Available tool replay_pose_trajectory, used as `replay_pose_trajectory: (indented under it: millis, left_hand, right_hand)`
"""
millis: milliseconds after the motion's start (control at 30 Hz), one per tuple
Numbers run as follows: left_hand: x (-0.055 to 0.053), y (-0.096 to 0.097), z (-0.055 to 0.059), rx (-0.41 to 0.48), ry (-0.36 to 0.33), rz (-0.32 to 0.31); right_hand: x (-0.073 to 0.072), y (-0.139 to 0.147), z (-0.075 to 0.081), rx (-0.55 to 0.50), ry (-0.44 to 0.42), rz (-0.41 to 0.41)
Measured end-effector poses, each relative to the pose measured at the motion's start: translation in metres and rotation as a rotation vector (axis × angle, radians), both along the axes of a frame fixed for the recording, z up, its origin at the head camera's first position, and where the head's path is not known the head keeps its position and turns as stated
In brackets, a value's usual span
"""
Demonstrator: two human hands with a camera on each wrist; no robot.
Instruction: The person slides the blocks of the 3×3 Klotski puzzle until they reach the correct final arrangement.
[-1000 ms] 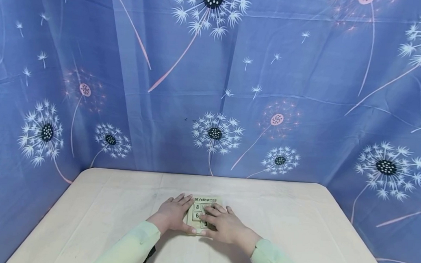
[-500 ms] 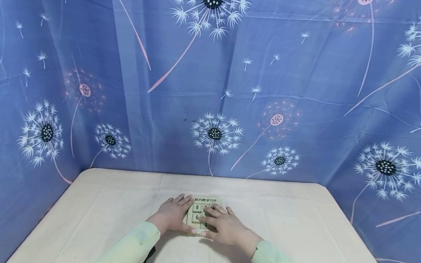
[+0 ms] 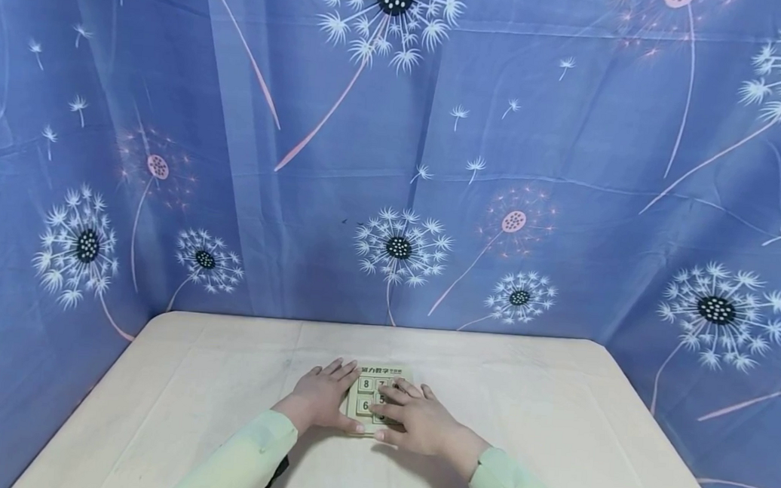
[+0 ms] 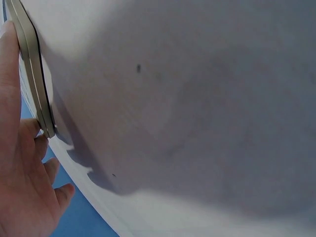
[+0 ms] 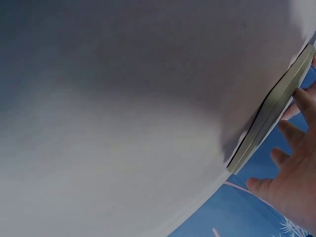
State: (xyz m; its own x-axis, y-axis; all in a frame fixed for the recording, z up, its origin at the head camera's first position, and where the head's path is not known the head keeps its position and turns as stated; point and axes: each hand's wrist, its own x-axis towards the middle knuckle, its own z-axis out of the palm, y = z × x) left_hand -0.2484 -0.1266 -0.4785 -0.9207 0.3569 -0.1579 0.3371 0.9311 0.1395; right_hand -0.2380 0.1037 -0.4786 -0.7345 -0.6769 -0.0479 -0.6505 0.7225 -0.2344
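A pale green magnetic number slide puzzle lies flat on the table, Chinese lettering along its far edge. My left hand holds it by the left side, thumb at the near left corner and fingers along the far part. The right hand reaches over the right half, fingers extended onto the number tiles and thumb at the near edge. Tile 6 sits in the left column below tile 8, with a gap between them. Tiles on the right are partly hidden under the right fingers. Both wrist views show the puzzle's thick side edge.
The puzzle rests on a cream table with rounded far corners. Blue curtains with a dandelion print stand behind it and on both sides. Light green sleeves cover both forearms.
Tile 6 has slid a little toward me, away from tile 8. The right hand has shifted slightly nearer and to the right, while the left hand stays in place.
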Motion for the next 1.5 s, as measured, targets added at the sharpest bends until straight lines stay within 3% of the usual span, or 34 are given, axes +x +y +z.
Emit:
replay_pose_trajectory:
  millis: [1500]
  left_hand:
    - [0.0014,0.0005,0.0016,-0.002,0.018,-0.007]
  right_hand:
    - [0.0084,0.0051,-0.0026,0.002,0.023,0.036]
